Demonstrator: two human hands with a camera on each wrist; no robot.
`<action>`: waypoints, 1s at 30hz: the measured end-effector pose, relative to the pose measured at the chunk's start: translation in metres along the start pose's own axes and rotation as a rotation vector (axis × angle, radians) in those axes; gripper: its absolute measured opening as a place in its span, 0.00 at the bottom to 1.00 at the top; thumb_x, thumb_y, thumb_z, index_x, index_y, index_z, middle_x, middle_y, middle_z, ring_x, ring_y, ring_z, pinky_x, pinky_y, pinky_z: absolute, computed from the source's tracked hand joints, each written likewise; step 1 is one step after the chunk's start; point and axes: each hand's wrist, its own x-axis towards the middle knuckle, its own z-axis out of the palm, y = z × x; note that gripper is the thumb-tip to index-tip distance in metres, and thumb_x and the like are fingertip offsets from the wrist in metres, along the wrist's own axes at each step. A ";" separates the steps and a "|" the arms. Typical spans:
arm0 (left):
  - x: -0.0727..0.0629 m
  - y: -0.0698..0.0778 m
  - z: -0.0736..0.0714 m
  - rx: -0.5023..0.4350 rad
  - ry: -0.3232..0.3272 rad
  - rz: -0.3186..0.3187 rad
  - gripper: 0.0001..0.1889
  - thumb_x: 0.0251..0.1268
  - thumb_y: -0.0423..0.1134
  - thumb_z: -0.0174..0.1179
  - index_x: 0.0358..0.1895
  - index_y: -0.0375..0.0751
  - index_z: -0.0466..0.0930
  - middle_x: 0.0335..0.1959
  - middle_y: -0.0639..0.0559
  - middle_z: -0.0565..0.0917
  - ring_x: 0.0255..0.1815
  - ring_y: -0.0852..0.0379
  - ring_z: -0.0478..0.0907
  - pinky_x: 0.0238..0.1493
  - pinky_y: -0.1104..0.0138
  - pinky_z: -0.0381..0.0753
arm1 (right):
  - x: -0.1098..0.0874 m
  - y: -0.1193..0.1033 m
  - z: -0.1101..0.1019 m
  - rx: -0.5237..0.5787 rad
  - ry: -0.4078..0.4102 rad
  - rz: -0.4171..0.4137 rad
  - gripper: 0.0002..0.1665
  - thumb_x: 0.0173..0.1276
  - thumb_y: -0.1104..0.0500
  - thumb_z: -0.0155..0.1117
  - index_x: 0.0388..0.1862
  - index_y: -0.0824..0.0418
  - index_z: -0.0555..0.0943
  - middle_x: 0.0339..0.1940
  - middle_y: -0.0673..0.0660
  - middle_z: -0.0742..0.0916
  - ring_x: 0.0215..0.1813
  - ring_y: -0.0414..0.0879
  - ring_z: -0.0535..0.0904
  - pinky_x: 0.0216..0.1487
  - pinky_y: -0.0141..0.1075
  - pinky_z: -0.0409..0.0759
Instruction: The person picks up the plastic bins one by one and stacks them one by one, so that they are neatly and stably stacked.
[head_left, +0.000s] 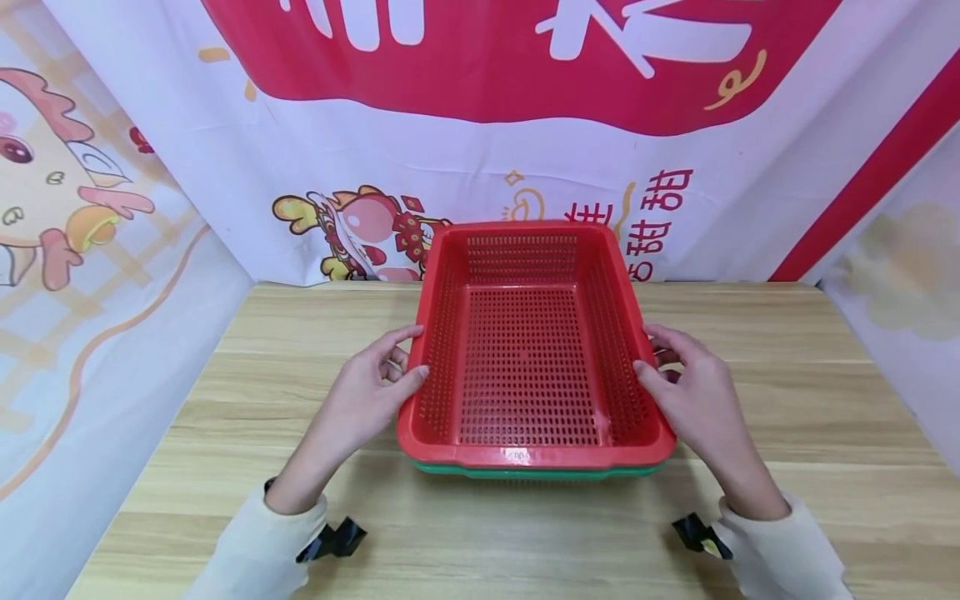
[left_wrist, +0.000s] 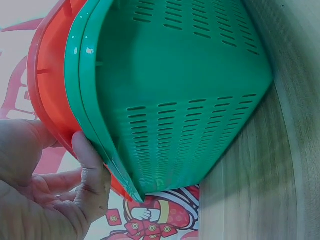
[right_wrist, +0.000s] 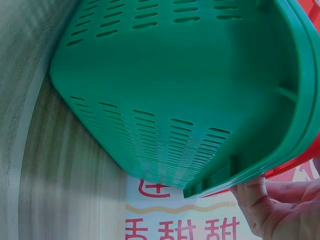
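Observation:
A red perforated plastic basket (head_left: pixel 480 457) is nested in green baskets (left_wrist: pixel 175 75), whose stacked rims show just under the red one. My left hand (head_left: pixel 367 392) grips the red basket's left rim, thumb on top and fingers at the outer side. On the opposite side my right hand (head_left: pixel 697 396) holds the right rim in the same way. In the left wrist view, a fingertip (left_wrist: pixel 84 145) lies at the seam between the red and green rims. The right wrist view shows fingers (right_wrist: pixel 255 197) under the rim edge. Inside, the red basket shows only its slotted floor.
The stack stands on a wood-grain table (head_left: pixel 225 450), near its back edge. Behind it hangs a white and red printed cloth (head_left: pixel 480 150), with a patterned cloth (head_left: pixel 90 275) along the left side. Black straps (head_left: pixel 333 540) are on both wrists.

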 end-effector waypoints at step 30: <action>0.001 0.000 0.000 0.026 -0.039 -0.035 0.30 0.75 0.35 0.65 0.78 0.42 0.72 0.49 0.38 0.80 0.36 0.53 0.85 0.34 0.61 0.92 | -0.001 0.007 0.001 -0.110 -0.057 0.005 0.32 0.73 0.64 0.72 0.73 0.72 0.77 0.57 0.70 0.83 0.52 0.59 0.84 0.40 0.42 0.94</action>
